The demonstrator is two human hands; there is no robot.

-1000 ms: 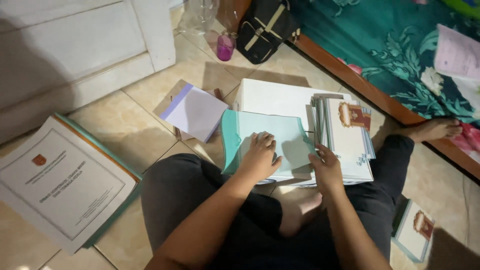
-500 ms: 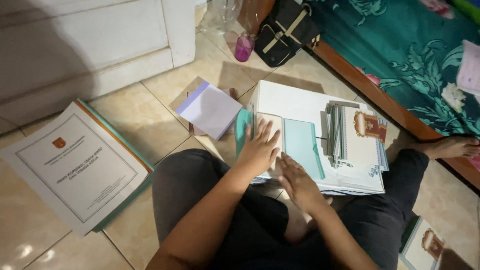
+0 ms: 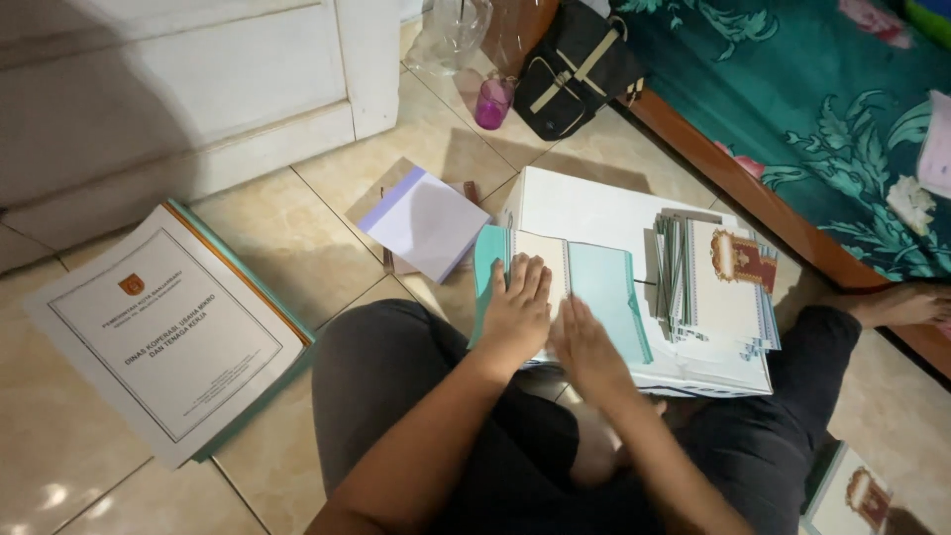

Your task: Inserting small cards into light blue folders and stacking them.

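Note:
I sit cross-legged on a tiled floor with a white box [image 3: 594, 213] in front of my knees. A teal folded card [image 3: 604, 282] lies open on the box. My left hand [image 3: 515, 312] lies flat on its left flap, fingers spread. My right hand [image 3: 586, 347] rests palm down beside it, on the card's fold and lower edge. To the right, a stack of printed cards [image 3: 723, 287] with a maroon emblem stands on the box, apart from both hands.
A large white-covered document [image 3: 168, 332] lies on the floor at left. A lilac-edged paper pad [image 3: 426, 223] sits behind the box. A black bag [image 3: 575, 64], a purple cup [image 3: 492, 102], a clear bottle [image 3: 451, 30] and a bed with teal cover [image 3: 822, 109] stand beyond. Another card [image 3: 857, 495] lies at lower right.
The teal card's left flap has been folded over, showing a pale inner face. My right hand left the card stack and came down flat next to my left hand.

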